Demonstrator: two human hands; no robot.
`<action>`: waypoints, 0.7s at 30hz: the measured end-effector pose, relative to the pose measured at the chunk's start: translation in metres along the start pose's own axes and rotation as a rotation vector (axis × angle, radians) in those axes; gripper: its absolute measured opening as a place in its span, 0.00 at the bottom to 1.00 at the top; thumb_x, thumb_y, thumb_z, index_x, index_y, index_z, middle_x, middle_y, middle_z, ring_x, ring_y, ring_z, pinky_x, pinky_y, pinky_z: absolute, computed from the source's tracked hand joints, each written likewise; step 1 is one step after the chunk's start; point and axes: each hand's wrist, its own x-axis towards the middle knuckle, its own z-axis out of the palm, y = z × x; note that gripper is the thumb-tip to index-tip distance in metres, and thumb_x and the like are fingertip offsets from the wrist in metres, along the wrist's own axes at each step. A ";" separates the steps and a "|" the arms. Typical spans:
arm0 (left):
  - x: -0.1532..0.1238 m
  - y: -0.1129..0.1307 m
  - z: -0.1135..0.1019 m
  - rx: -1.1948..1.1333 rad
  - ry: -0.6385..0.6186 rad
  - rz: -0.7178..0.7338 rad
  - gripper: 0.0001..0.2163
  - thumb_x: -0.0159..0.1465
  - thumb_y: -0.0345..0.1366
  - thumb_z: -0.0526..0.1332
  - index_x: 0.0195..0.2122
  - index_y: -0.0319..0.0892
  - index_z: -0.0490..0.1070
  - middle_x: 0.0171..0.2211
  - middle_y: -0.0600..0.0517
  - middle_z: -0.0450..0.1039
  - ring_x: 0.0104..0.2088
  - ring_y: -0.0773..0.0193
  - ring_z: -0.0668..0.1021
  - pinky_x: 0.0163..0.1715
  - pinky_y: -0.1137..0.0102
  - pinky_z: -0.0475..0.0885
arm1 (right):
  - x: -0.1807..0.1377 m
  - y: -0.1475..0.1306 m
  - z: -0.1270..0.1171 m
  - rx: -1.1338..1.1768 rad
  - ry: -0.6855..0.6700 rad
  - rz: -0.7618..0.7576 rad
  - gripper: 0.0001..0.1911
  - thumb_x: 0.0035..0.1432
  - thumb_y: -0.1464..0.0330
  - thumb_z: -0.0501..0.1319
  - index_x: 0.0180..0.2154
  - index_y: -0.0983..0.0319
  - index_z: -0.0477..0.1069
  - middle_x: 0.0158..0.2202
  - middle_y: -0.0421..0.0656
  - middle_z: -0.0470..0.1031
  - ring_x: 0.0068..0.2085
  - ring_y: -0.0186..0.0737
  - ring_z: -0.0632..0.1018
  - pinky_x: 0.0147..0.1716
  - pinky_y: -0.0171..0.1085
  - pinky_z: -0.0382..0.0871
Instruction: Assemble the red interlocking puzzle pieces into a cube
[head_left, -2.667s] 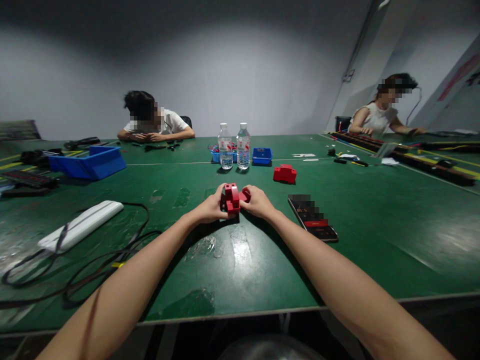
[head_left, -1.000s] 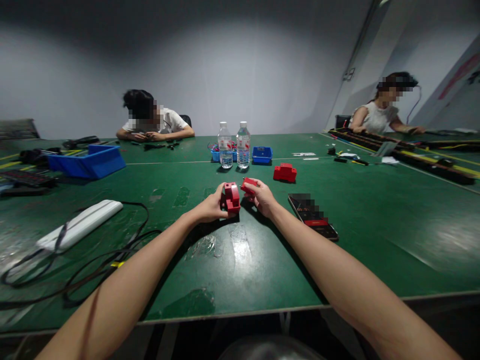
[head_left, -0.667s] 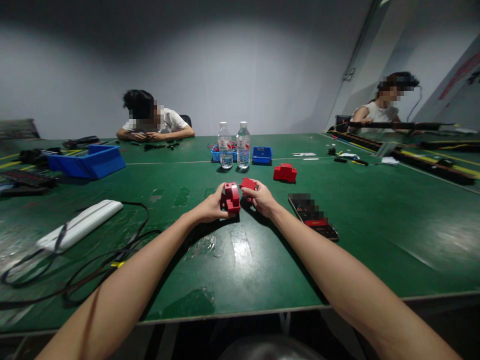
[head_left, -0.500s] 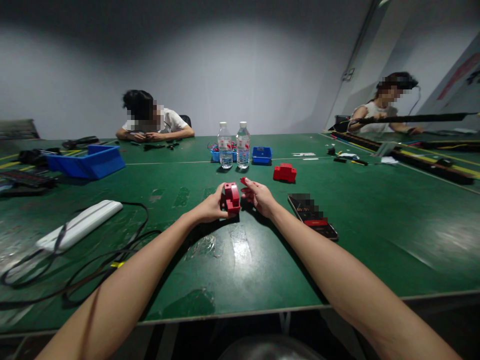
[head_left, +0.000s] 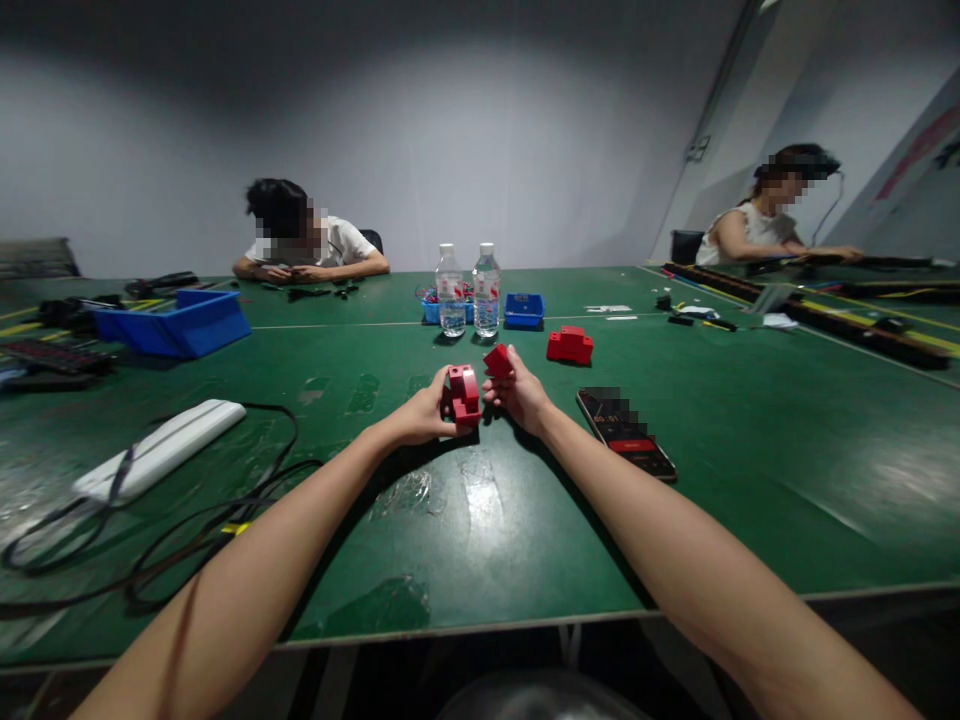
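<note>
My left hand point(head_left: 430, 408) is closed around a red block-shaped part point(head_left: 464, 397) with a raised, curved middle, held just over the table. Close by on the right, my right hand point(head_left: 523, 392) pinches a small flat red piece point(head_left: 498, 361) between thumb and fingers. The two red parts are apart, with a narrow gap between my hands. Another red stepped block point(head_left: 569, 345) lies on the table beyond my right hand.
On the green table point(head_left: 525, 540), a phone point(head_left: 627, 433) lies right of my right forearm. Two water bottles point(head_left: 486, 290) and a small blue tray point(head_left: 524, 311) stand ahead. A white power strip point(head_left: 161, 452), cables and a blue bin point(head_left: 176, 325) are left. Two people sit across.
The small red piece in my right hand has turned and come up, showing its flat face. My left hand holds still. The person at right has lowered the long dark strip.
</note>
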 end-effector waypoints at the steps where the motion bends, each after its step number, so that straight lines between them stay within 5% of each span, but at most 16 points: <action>1: 0.000 0.000 0.000 -0.001 0.000 -0.001 0.42 0.51 0.41 0.67 0.61 0.42 0.42 0.47 0.47 0.68 0.44 0.59 0.75 0.48 0.62 0.69 | 0.000 0.000 0.000 -0.003 -0.001 0.002 0.29 0.63 0.49 0.46 0.30 0.66 0.71 0.21 0.44 0.73 0.19 0.32 0.72 0.17 0.30 0.62; 21: 0.001 -0.001 0.000 -0.019 0.005 -0.002 0.42 0.51 0.40 0.68 0.61 0.42 0.42 0.47 0.46 0.68 0.43 0.61 0.75 0.47 0.64 0.70 | 0.002 0.003 0.000 0.050 0.051 -0.012 0.25 0.63 0.51 0.48 0.34 0.65 0.69 0.18 0.40 0.70 0.17 0.31 0.69 0.15 0.29 0.62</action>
